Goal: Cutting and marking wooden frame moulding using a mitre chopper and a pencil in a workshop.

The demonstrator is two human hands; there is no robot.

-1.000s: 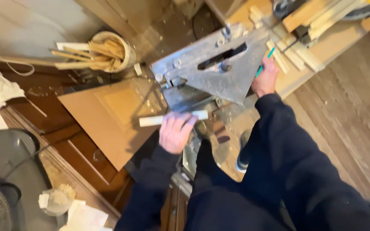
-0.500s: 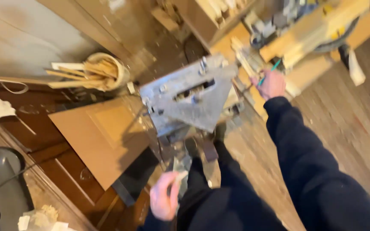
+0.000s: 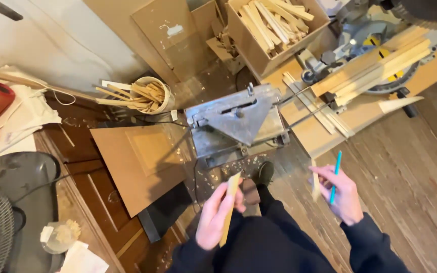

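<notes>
My left hand [image 3: 217, 215] grips a pale flat wood strip [image 3: 228, 207]; right hand [image 3: 341, 194] pinches a teal pencil [image 3: 335, 177] and a short wood offcut [image 3: 315, 184], which I judge could slip free.

Landmark: grey metal cutting jig [image 3: 236, 124] on the floor, straight ahead of both hands.

Between jig and left hand [image 3: 217, 215]: open floor, only sawdust and a dark shoe [image 3: 265, 173] in the gap. Left hand closed on a wood strip [image 3: 230, 205] slanting up toward the jig's near edge.

Right of jig: bare floorboards [image 3: 405, 167], wide open around the right hand [image 3: 341, 194], which grips a teal pencil [image 3: 335, 177] and a short stick [image 3: 315, 186].

Left of jig: brown board [image 3: 137, 167] lying flat, reachable over its top.

Beyond jig: blocked by bucket of sticks [image 3: 150, 95], cardboard box of offcuts [image 3: 274, 28], miter saw [image 3: 380, 55] on its plywood base.
</notes>
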